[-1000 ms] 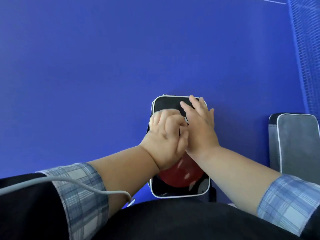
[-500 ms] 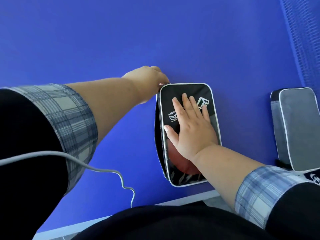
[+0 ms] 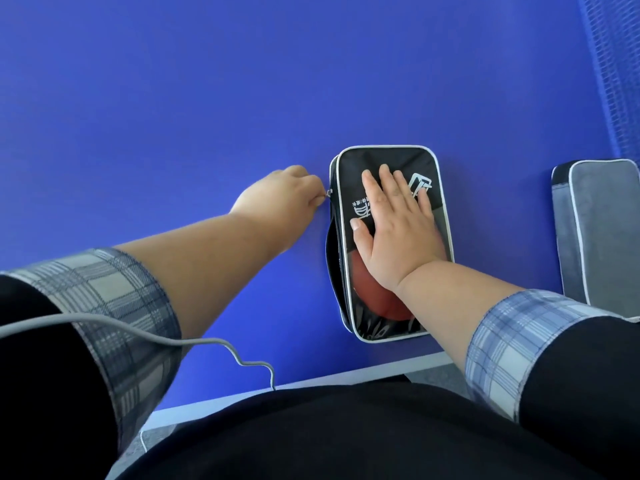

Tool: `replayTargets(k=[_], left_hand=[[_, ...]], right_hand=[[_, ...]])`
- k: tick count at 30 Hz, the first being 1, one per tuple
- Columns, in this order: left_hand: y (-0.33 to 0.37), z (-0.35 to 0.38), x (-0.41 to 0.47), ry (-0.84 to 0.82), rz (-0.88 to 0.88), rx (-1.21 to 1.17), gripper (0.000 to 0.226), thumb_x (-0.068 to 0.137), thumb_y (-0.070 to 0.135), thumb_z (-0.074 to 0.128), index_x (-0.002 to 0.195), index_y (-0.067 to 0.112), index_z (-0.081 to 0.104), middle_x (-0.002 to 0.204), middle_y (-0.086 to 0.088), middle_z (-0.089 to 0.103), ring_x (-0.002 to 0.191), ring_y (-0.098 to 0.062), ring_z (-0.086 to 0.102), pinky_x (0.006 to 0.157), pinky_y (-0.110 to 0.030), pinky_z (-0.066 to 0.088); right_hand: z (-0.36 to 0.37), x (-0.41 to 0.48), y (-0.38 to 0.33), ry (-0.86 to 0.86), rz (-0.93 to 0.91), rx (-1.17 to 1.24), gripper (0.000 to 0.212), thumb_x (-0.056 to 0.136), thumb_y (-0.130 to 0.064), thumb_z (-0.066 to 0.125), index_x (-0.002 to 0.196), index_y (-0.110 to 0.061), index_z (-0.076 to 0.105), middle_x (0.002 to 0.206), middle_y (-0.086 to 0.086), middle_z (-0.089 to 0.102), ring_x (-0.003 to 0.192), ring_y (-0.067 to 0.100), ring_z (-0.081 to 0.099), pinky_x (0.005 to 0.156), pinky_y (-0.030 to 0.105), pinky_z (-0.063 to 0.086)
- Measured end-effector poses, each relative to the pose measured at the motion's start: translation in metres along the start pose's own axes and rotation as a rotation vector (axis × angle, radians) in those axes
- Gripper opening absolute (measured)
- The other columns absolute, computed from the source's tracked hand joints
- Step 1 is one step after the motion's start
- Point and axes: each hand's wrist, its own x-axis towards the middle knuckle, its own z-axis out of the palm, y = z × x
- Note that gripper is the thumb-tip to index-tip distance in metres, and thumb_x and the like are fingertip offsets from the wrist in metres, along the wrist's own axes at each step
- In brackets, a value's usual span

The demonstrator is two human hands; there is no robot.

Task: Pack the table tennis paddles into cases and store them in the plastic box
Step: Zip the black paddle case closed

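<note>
A black paddle case (image 3: 353,174) with white piping lies flat on the blue table tennis table (image 3: 207,98). Through its clear lower window a red paddle (image 3: 374,299) shows inside. My right hand (image 3: 398,230) presses flat on top of the case, fingers spread. My left hand (image 3: 280,199) is at the case's left edge, pinching the small metal zipper pull (image 3: 329,192). Below the pull the left side of the case gapes open. No plastic box is in view.
A second case (image 3: 602,230), grey with white piping, lies at the right edge of the table. The blue net (image 3: 613,64) runs along the far right. The table's white front edge (image 3: 311,382) is close to my body. A grey cable (image 3: 138,327) hangs across my left sleeve.
My left hand moved from the top of the case round its far-left corner and down the left side with the zipper pull. My right hand stays flat on the case.
</note>
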Motion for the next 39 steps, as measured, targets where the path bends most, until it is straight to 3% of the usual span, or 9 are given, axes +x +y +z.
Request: replayTargets(k=[11, 16, 21, 26, 30, 34, 37, 39], left_hand=[[0.016, 0.056, -0.071, 0.067, -0.017, -0.086, 0.021, 0.104, 0.036, 0.043, 0.108, 0.031, 0.063, 0.107, 0.007, 0.054, 0.103, -0.019, 0.05, 0.076, -0.044, 0.052], [0.029, 0.084, -0.102, 0.148, -0.027, 0.01, 0.018, 0.101, 0.024, 0.051, 0.109, 0.023, 0.067, 0.106, -0.003, 0.061, 0.097, -0.031, 0.055, 0.082, -0.044, 0.047], [0.049, 0.092, -0.118, 0.215, -0.161, -0.015, 0.029, 0.104, 0.032, 0.043, 0.115, 0.022, 0.067, 0.111, -0.005, 0.062, 0.104, -0.032, 0.056, 0.091, -0.043, 0.041], [0.052, 0.074, -0.106, 0.232, -0.391, -0.134, 0.025, 0.102, 0.037, 0.04, 0.109, 0.025, 0.061, 0.111, -0.001, 0.057, 0.094, -0.03, 0.056, 0.075, -0.043, 0.049], [0.043, 0.055, -0.086, 0.273, -0.496, -0.119, 0.022, 0.098, 0.038, 0.041, 0.101, 0.026, 0.059, 0.1, 0.003, 0.058, 0.081, -0.027, 0.057, 0.061, -0.035, 0.045], [0.023, 0.035, -0.067, 0.189, -0.482, -0.169, 0.016, 0.097, 0.044, 0.048, 0.1, 0.034, 0.061, 0.102, 0.008, 0.058, 0.089, -0.023, 0.055, 0.068, -0.033, 0.041], [0.011, 0.028, -0.059, 0.09, -0.406, -0.175, 0.019, 0.096, 0.047, 0.05, 0.103, 0.035, 0.063, 0.102, 0.009, 0.056, 0.091, -0.019, 0.053, 0.073, -0.033, 0.039], [0.006, 0.029, -0.054, 0.084, -0.359, -0.164, 0.019, 0.097, 0.045, 0.05, 0.105, 0.035, 0.065, 0.102, 0.009, 0.057, 0.091, -0.018, 0.053, 0.074, -0.033, 0.039]], right_hand=[[0.0, 0.002, 0.0, 0.024, 0.003, 0.063, 0.067, 0.097, -0.054, 0.028, 0.158, -0.027, 0.017, 0.165, 0.008, 0.026, 0.153, 0.026, 0.021, 0.122, 0.054, 0.018], [0.001, 0.003, -0.001, 0.033, -0.006, 0.117, 0.069, 0.096, -0.054, 0.027, 0.158, -0.026, 0.019, 0.166, 0.008, 0.025, 0.153, 0.028, 0.021, 0.122, 0.056, 0.017], [-0.01, 0.012, 0.008, -0.165, -0.074, 0.132, 0.072, 0.095, -0.06, 0.025, 0.159, -0.034, 0.006, 0.169, 0.008, 0.005, 0.156, 0.029, 0.003, 0.122, 0.058, 0.004], [-0.026, -0.013, 0.041, -0.308, -0.297, 0.05, 0.077, 0.094, -0.066, 0.037, 0.158, -0.039, 0.004, 0.169, 0.009, -0.007, 0.155, 0.031, -0.006, 0.123, 0.057, 0.001], [-0.026, -0.031, 0.027, -0.316, -0.165, 0.081, 0.084, 0.094, -0.067, 0.039, 0.16, -0.031, 0.002, 0.169, 0.012, -0.008, 0.155, 0.032, -0.008, 0.123, 0.055, 0.003], [-0.019, -0.045, 0.003, -0.22, -0.027, 0.14, 0.081, 0.092, -0.061, 0.049, 0.158, -0.026, 0.018, 0.169, 0.011, -0.002, 0.154, 0.032, 0.002, 0.119, 0.055, 0.016], [-0.02, -0.035, -0.007, 0.006, -0.402, 0.053, 0.07, 0.09, -0.055, 0.051, 0.152, -0.027, 0.036, 0.168, 0.009, 0.011, 0.154, 0.032, 0.01, 0.116, 0.056, 0.019], [-0.02, -0.017, -0.007, -0.03, -0.655, -0.077, 0.068, 0.093, -0.06, 0.039, 0.154, -0.03, 0.032, 0.167, 0.007, 0.018, 0.154, 0.032, 0.011, 0.119, 0.06, 0.013]])
